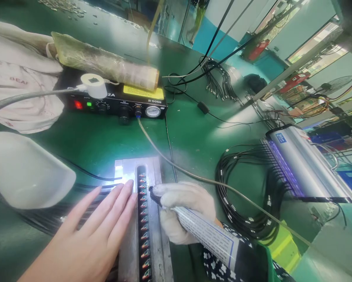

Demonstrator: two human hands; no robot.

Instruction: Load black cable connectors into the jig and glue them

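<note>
My left hand [96, 227] is bare and lies with its fingers spread on the left side of a metal fixture [129, 254]. Down the fixture's middle slot runs a row of small copper-tipped parts [144, 227]. On the right, my right hand [187, 207], in a white glove, is closed around a white printed tube [211, 235] with a dark tip. That tip is at the fixture's right rail, near the upper end of the slot. Black cables [43, 215] lead from the fixture's left side, partly under my left hand.
A white lamp shade [31, 172] hangs at the left. Behind the fixture stands a black control box [114, 111] bearing a wrapped roll [105, 64]. Coiled black cables [231, 196] and a silver lamp unit [311, 164] with purple light are at the right. A hose [193, 176] crosses the table.
</note>
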